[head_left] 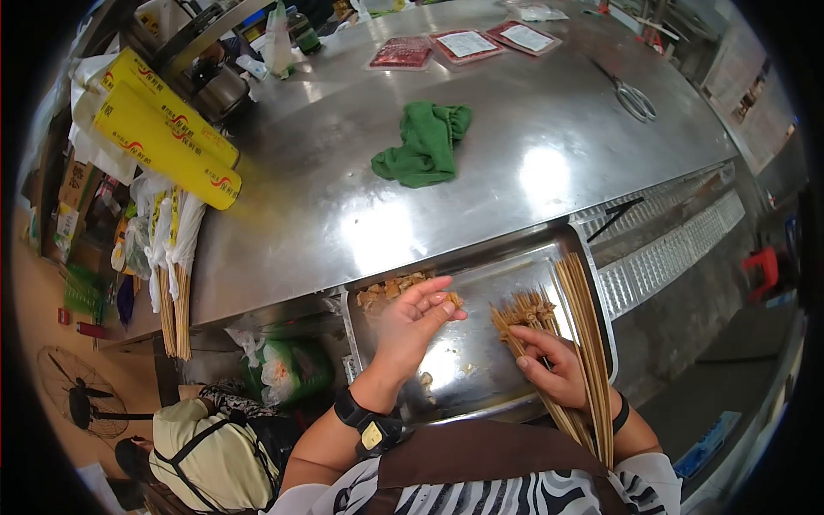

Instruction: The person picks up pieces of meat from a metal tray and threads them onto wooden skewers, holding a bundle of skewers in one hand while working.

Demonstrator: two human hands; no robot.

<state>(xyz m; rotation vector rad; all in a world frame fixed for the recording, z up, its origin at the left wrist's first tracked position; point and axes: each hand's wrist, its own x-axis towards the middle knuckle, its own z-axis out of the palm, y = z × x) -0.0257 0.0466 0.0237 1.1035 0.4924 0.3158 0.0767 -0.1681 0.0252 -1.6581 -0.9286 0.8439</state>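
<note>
My left hand (405, 335) is raised over a metal tray (502, 279), its thumb and fingers pinching a small tan food piece (456, 299). In my right hand (560, 371) is a bundle of thin wooden skewers (554, 412), with brownish food pieces (530, 306) threaded near their tips. Longer bare skewers (584, 318) run along the tray's right side, beside and partly behind my right hand. More tan chunks (386, 290) lie in the tray's far left corner, partly behind my left hand. A few crumbs (427, 378) are stuck to the tray floor.
Beyond the tray, a steel table (300, 189) carries a green cloth (423, 143), scissors (633, 100) and packs of red meat (463, 45). Yellow film boxes (167, 142) and wrapped skewer bundles (174, 257) are at left. Another person (206, 451) is low at left, near a fan (79, 399).
</note>
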